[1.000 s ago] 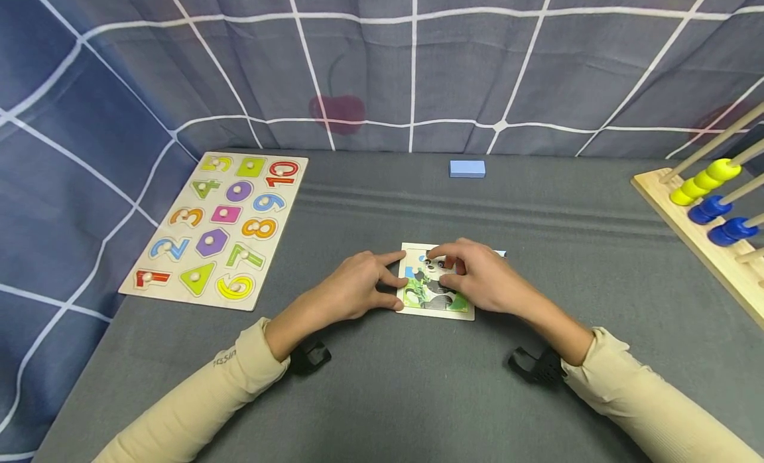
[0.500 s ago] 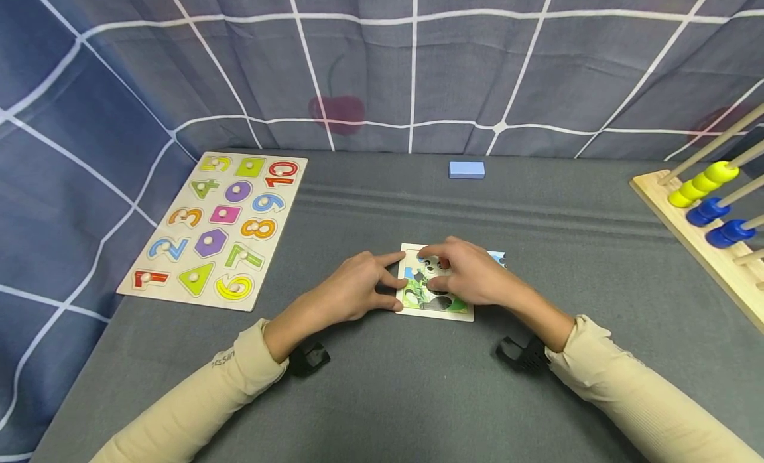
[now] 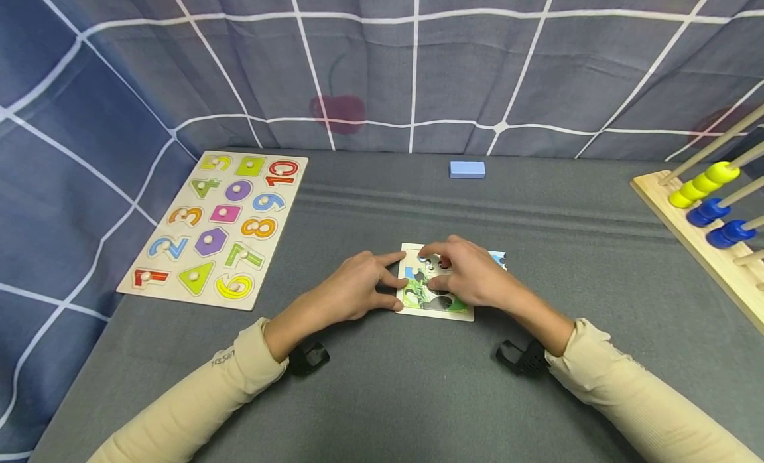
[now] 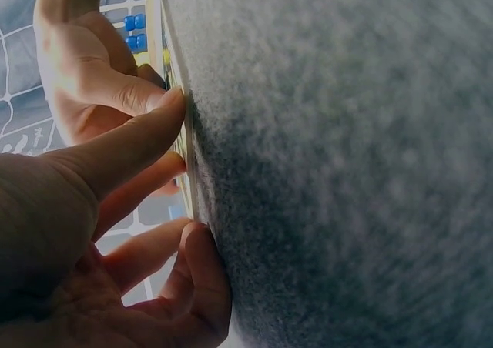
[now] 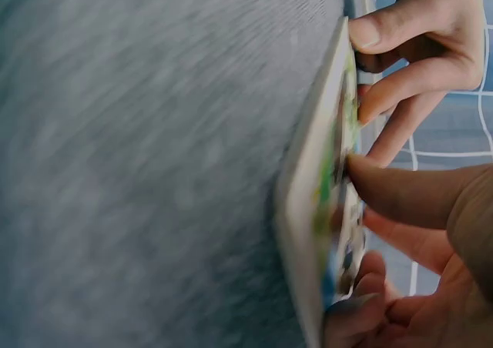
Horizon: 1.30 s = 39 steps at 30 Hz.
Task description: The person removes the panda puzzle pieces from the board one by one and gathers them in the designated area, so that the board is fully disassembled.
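A small panda jigsaw puzzle (image 3: pixel 426 313) in a pale wooden frame lies flat at mid-table. The fingertips of my left hand (image 3: pixel 352 287) are spread along its left edge and press on it. My right hand (image 3: pixel 474 274) is over the upper part, thumb and index finger on either side of a panda-face puzzle piece (image 3: pixel 440 265), pinching it against the board. The hand covers much of the puzzle's upper right. In the right wrist view the thumb and fingers touch the puzzle's face (image 5: pixel 327 202). A light blue puzzle piece (image 3: pixel 498 256) shows beyond the hand, partly hidden.
A number and shape peg board (image 3: pixel 215 231) lies at the left. A blue block (image 3: pixel 467 170) sits near the back curtain. At the right edge stands a wooden bead abacus (image 3: pixel 698 231) with upright rods.
My right hand has shifted slightly left over the puzzle with the panda-face piece, then stayed almost still. More of the light blue piece shows at the right. My left hand has kept its place.
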Motion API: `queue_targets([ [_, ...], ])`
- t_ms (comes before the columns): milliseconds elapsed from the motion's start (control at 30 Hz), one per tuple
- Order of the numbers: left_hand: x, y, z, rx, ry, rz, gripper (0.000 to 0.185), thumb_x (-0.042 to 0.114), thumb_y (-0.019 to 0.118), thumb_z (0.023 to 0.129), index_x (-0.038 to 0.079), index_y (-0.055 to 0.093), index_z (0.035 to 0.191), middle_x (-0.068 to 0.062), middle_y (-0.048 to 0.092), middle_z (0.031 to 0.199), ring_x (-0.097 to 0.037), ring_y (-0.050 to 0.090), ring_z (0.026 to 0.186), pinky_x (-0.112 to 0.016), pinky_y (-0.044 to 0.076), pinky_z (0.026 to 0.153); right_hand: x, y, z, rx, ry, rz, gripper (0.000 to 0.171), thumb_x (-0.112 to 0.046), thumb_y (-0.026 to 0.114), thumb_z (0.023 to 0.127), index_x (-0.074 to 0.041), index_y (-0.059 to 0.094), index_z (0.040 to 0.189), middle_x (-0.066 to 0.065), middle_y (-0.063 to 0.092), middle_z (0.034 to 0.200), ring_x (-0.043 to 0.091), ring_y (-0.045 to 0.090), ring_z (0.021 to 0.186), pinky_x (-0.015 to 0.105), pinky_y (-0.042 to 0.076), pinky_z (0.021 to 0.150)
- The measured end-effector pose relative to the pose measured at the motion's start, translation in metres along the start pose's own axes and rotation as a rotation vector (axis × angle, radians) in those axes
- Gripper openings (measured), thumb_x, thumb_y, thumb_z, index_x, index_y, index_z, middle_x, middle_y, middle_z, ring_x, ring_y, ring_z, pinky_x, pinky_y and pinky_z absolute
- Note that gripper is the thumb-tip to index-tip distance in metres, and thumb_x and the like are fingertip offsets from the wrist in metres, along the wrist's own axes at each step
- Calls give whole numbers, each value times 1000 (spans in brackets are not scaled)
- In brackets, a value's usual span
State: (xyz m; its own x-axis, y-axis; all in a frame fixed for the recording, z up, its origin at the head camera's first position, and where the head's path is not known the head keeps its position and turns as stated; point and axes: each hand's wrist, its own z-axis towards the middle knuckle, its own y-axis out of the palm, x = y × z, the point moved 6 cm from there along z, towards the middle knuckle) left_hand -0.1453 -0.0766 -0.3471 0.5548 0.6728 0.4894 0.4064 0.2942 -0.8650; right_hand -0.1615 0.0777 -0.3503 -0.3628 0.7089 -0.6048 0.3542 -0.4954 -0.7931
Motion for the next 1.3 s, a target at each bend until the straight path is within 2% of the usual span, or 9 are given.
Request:
queue_targets([
  [300,0,0,0,-1,-1,-4,41,28,82,79,9,75,115,-14,49,145,-36,54,122,-48,42,100,-8,-3,-2,38,41,-119,41,-14,82,78,-16,72,117,7,46,89,23,40,81,36,34,70],
  [500,0,1,-1,-8,-2,-1,41,28,81,80,9,74,115,-14,48,146,-35,56,119,-47,42,99,-8,-2,-3,43,57,-125,41,-16,83,78,-18,72,117,9,43,95,25,40,86,37,34,72],
  [667,0,1,0,-20,-11,-6,41,29,81,81,10,74,117,-14,47,147,-35,56,118,-47,42,99,-8,-3,-3,56,19,-119,40,-15,82,77,-17,72,116,8,48,94,23,41,83,37,34,72],
  [900,-1,2,-1,-32,-25,-25,41,27,81,81,10,74,117,-13,46,148,-35,55,118,-48,42,100,-4,-3,-8,87,34,-25,58,-9,77,82,-7,57,136,10,50,99,24,45,84,39,38,74],
  [1033,-1,2,-1,-27,-16,-22,41,27,81,81,9,74,117,-14,46,148,-36,55,119,-48,42,100,1,-6,-10,126,45,-7,43,-6,71,86,-3,62,128,13,53,105,27,49,92,44,40,80],
  [1133,-2,3,0,-26,-14,-20,41,28,81,81,10,73,117,-13,46,148,-35,55,118,-47,42,99,4,-7,-11,148,41,-18,36,-5,69,86,-4,67,122,14,55,108,28,50,96,46,39,83],
  [1300,-3,2,0,-32,-24,-23,41,28,80,82,10,73,118,-13,45,148,-33,55,117,-46,41,100,6,-8,-10,141,30,-20,33,-2,68,88,-8,68,120,10,59,100,25,54,89,45,40,77],
])
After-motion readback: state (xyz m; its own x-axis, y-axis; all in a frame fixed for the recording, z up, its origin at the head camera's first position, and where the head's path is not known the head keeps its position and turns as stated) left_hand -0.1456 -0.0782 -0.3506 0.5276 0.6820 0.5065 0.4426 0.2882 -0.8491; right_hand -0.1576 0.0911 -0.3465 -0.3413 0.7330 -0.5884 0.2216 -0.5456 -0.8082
